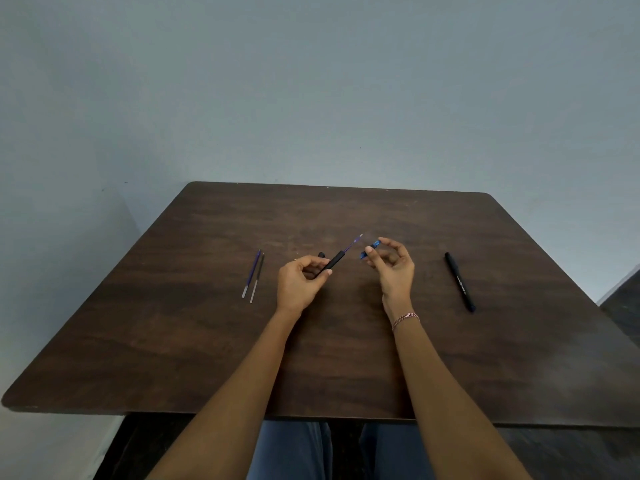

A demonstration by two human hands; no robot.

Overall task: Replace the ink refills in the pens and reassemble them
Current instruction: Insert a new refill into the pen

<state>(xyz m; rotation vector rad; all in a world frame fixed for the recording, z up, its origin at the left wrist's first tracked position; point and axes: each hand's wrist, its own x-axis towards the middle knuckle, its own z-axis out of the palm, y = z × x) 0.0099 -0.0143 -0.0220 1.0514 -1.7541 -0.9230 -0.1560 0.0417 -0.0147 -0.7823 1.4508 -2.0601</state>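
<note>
My left hand (pixel 300 282) grips a black pen barrel (pixel 335 261) that points up and to the right. A thin blue refill (pixel 353 243) sticks out of the barrel's far end. My right hand (pixel 393 268) pinches a small blue tip piece (pixel 370 248) between thumb and forefinger, just right of the refill's point and apart from it. A small black part (pixel 321 254) lies on the table behind my left hand, partly hidden. Two loose refills (pixel 253 274) lie side by side to the left. A whole black pen (pixel 459 281) lies to the right.
The dark brown wooden table (pixel 346 358) fills the lower view, its far edge against a pale blue-grey wall (pixel 311 98). My knees in blue trousers (pixel 294 448) show under the near edge. A bracelet (pixel 405 318) circles my right wrist.
</note>
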